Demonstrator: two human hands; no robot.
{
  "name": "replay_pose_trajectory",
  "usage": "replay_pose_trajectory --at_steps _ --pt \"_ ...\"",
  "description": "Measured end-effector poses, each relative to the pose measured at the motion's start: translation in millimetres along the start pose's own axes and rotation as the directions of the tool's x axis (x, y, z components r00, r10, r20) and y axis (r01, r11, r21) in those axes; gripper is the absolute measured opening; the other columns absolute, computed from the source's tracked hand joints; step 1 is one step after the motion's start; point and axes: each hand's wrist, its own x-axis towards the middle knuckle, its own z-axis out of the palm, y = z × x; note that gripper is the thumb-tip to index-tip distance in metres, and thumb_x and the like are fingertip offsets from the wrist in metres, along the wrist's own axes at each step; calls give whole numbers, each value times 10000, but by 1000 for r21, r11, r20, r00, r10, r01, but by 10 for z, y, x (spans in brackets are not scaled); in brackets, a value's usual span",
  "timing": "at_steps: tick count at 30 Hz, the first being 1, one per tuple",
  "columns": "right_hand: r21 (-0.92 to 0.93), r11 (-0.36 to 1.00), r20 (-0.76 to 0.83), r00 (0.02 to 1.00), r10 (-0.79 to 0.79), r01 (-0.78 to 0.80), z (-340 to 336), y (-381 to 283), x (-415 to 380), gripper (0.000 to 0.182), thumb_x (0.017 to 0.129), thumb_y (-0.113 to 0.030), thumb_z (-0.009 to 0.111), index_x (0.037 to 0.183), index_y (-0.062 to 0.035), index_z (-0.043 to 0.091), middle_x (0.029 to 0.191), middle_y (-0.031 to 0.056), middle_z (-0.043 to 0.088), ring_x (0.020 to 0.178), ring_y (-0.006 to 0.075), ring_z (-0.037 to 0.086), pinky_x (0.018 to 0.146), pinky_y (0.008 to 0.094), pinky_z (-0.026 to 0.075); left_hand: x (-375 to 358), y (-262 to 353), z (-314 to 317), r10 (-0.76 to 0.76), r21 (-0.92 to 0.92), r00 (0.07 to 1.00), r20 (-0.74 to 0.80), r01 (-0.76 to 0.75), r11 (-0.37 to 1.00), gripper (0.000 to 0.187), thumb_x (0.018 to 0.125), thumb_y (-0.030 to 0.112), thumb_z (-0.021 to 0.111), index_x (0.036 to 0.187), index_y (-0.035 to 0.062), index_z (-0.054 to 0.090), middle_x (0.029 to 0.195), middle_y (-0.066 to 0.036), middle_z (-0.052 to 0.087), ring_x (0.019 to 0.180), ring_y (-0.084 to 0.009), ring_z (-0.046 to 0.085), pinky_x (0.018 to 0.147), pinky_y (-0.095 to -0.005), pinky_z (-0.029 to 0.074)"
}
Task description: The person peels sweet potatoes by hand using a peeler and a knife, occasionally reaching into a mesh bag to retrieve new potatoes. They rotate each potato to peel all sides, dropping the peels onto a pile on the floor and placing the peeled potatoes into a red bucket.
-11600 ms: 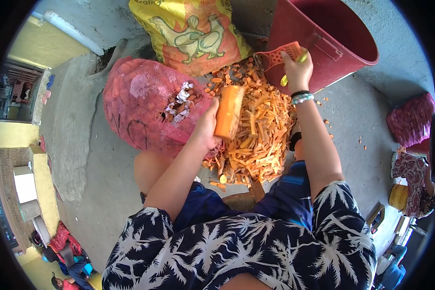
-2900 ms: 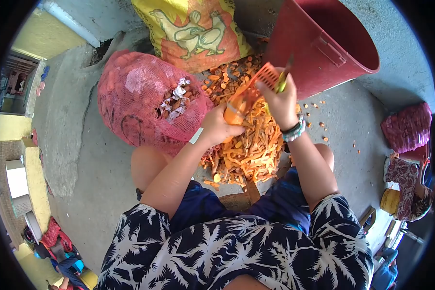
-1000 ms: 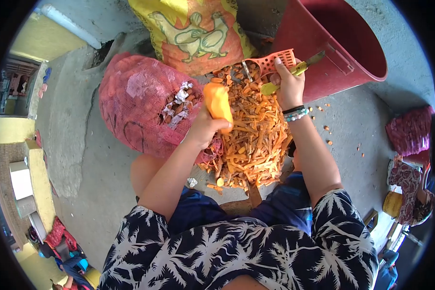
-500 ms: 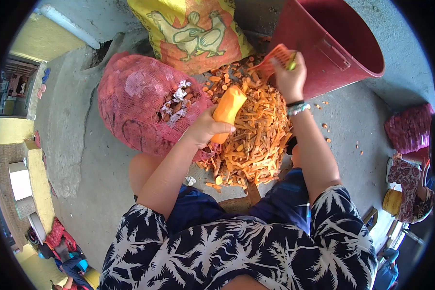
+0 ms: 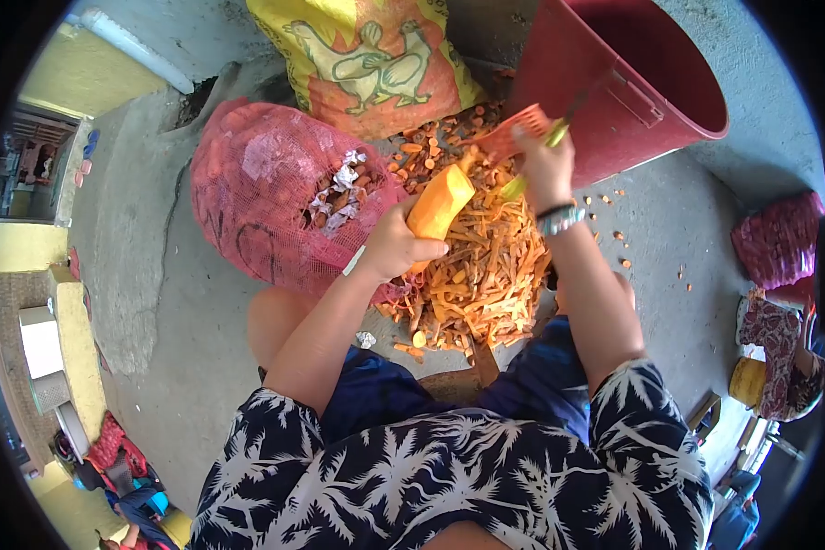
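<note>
My left hand (image 5: 396,246) is wrapped round a thick peeled carrot (image 5: 442,202), its upper end tilted up and right over a heap of orange peelings (image 5: 486,266). My right hand (image 5: 546,165), slightly blurred, is closed above the heap's far right side, near the red bin. It grips an orange slotted plastic peeler (image 5: 513,134), whose tip points left near the carrot's top end. A slim green handle (image 5: 556,134) also shows in the same fist, its lower end sticking out below.
A pink mesh sack (image 5: 266,192) of carrots lies left of the heap. Behind stand a yellow-orange sack (image 5: 376,64) with printed chickens and a tilted red bin (image 5: 568,101). Cut carrot ends lie about the concrete floor (image 5: 137,302). A person (image 5: 770,348) is at far right.
The carrot has moved slightly right in my left hand. My right hand has turned a little, so the green handle shows more at both ends of the fist.
</note>
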Motion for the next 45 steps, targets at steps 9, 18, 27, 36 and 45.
replay_pose_trajectory --at_steps 9,18,27,36,45 --pt "-62 989 -114 983 -140 134 -190 91 348 189 763 -73 652 887 -11 523 750 48 594 574 109 543 453 228 420 -37 131 54 97 378 993 -65 -66 923 597 587 128 717 1128 -5 500 931 -69 587 810 -143 568 746 -280 456" --pt "360 933 89 996 -13 -20 -192 3 253 129 791 -40 619 866 -44 514 677 19 556 484 75 476 401 223 370 10 208 -40 -94 -417 992 87 122 901 578 685 67 661 1209 50 419 908 -74 556 776 -185 598 724 -334 502" --pt "295 947 -96 990 -102 126 -106 36 212 123 801 -21 608 852 -55 502 662 20 562 441 75 466 372 207 364 -23 223 -7 86 -344 992 90 -50 938 570 662 120 658 1189 41 457 895 -62 566 751 -151 584 655 -290 507" --pt "356 927 19 991 -136 120 -111 -338 23 116 812 -9 580 874 -41 489 654 14 551 434 75 453 399 208 387 -30 265 22 133 -229 987 91 -109 967 582 628 117 664 1168 20 470 898 -36 556 780 -119 560 677 -272 484" --pt "290 945 -84 987 -135 154 -225 -41 322 161 786 -41 623 877 -50 490 698 20 551 473 82 478 393 219 378 -54 250 51 3 -698 997 -76 -55 714 501 726 246 581 1133 -27 474 847 -94 569 769 -183 580 665 -316 495"
